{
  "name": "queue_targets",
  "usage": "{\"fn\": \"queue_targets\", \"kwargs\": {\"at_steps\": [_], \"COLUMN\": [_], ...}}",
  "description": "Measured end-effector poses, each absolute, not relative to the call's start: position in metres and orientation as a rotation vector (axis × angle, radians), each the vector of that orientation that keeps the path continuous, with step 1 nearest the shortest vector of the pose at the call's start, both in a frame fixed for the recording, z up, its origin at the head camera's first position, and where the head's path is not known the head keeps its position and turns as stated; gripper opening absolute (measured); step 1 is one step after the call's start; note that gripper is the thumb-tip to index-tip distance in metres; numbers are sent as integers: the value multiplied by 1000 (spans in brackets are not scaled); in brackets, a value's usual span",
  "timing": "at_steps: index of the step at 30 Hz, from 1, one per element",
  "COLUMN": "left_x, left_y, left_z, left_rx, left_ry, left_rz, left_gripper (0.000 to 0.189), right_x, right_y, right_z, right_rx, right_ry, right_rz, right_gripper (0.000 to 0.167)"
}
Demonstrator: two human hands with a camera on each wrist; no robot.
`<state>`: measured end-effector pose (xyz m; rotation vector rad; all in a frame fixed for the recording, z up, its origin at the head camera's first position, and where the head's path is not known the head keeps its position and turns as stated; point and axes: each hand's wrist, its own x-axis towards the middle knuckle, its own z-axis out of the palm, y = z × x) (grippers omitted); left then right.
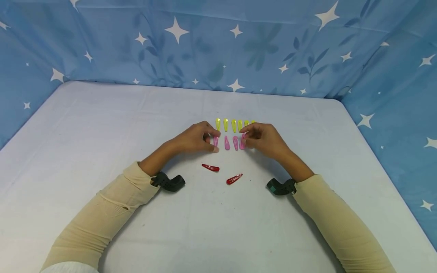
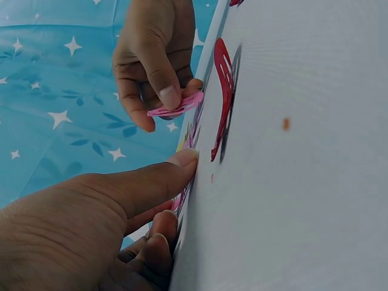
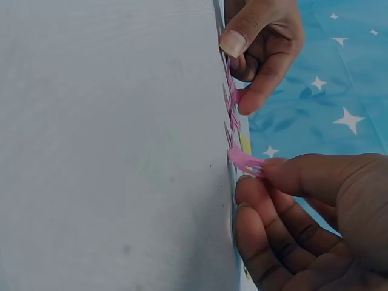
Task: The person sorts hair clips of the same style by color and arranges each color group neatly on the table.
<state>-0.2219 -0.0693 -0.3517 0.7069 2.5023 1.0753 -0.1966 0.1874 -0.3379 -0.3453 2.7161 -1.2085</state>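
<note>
My left hand has its thumb and index finger at the two ends of the leftmost pink hair clip, which lies on the table. With thumb and fingertips, my right hand pinches another pink hair clip at the right end of the same row. That clip is tilted up off the cloth in the right wrist view. Two more pink hair clips lie between the hands. Behind them runs a row of several yellow hair clips, its right end partly hidden by my right hand.
Nearer to me, two red hair clips lie apart at different angles, one on the left and one on the right. A white cloth covers the table. Blue star-patterned curtains stand along its back and sides.
</note>
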Motion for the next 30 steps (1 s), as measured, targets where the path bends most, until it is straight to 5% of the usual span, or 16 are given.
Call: {"fn": "queue_targets", "kwargs": {"at_steps": [30], "left_x": [-222], "left_y": [-70], "left_z": [-353], "left_rx": [708], "left_ry": [2503], "left_rz": [1079], "left_gripper": [53], "right_x": [-197], "right_y": [185], "right_z": [-342], "right_rx": [-324], "right_ry": [2784], "right_rz": [-1023], "right_gripper": [26]}}
